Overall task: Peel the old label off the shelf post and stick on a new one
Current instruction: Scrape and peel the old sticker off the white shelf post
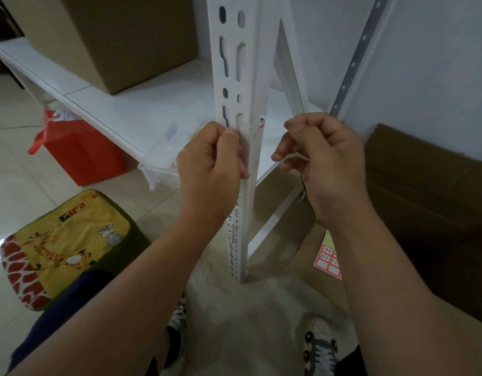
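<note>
left hand (210,169) curls against the white shelf post (241,85), thumb pressing its face. right hand (319,158), fingers curled, sits just beside; whether it holds anything is unclear. label sheet (328,260) lies below.

Both bare forearms reach forward and up from the bottom of the view, the left from the lower left, the right from the lower right, wrists roughly level with each other. The left hand (210,169) shows its back to the camera, its fingers curled inward and its thumb laid along the top, the fingertips pressed against the front face of the white slotted metal shelf post (241,77). The right hand (324,156) sits just beside the post on its other side, apart from the left hand, knuckles raised and fingers bent, with thumb and forefinger tips drawn close together in a pinch; what they hold cannot be made out.
</note>
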